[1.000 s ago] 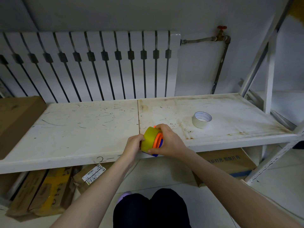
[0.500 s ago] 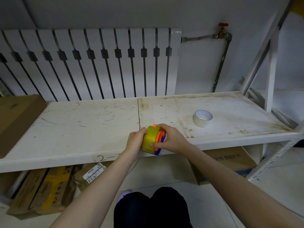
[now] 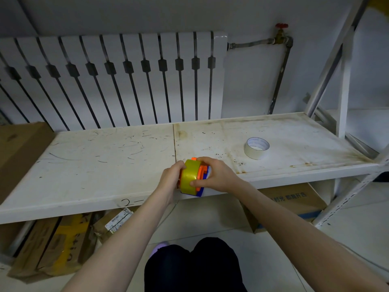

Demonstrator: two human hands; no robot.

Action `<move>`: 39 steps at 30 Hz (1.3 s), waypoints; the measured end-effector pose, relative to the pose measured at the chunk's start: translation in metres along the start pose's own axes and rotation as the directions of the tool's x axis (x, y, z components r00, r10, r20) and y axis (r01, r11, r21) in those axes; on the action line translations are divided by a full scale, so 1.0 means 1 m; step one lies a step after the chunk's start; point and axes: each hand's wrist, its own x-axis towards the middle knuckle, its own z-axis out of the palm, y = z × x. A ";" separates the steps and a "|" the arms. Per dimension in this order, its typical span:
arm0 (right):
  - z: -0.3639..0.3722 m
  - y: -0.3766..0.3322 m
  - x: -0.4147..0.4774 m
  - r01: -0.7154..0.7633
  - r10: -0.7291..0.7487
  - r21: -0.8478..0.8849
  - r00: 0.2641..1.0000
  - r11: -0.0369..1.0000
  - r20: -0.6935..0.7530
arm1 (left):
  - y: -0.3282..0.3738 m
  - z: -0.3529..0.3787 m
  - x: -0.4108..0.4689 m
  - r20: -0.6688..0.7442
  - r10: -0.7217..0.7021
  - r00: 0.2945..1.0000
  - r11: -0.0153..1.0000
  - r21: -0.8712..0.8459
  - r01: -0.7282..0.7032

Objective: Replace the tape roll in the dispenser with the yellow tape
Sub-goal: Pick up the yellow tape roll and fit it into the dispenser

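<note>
A yellow tape roll (image 3: 189,175) sits on an orange and blue dispenser (image 3: 203,175), held on edge just above the front lip of the white shelf (image 3: 105,165). My left hand (image 3: 171,179) presses against the roll's left face. My right hand (image 3: 216,175) wraps the dispenser from the right, thumb on the roll's rim. A white tape roll (image 3: 256,147) lies flat on the shelf, apart, to the right and behind my hands. The dispenser's far side is hidden by my right hand.
A white radiator (image 3: 115,81) stands behind the shelf, with a pipe and red valve (image 3: 281,26) to its right. A cardboard box (image 3: 19,154) sits at the shelf's left end. More boxes (image 3: 294,203) lie on the floor below. White shelf uprights (image 3: 345,81) rise at right.
My left hand has closed in flat against the yellow roll's left face, and the roll sits closer against the orange part of the dispenser. My right hand keeps its hold.
</note>
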 end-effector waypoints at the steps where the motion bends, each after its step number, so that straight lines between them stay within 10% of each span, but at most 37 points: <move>1: 0.000 0.000 0.001 -0.003 0.003 0.003 1.000 1.000 0.004 | 0.002 0.001 0.000 0.001 -0.006 1.000 1.000 0.014 0.006; 31: 0.003 -0.011 -0.001 0.109 -0.169 -0.427 0.980 0.898 -0.104 | 0.020 0.006 0.008 0.005 -0.141 0.990 0.989 -0.037 0.141; 39: 0.002 -0.011 -0.001 0.078 -0.118 -0.341 0.988 0.937 -0.098 | 0.015 -0.003 0.015 -0.183 0.215 0.959 0.800 0.596 -0.066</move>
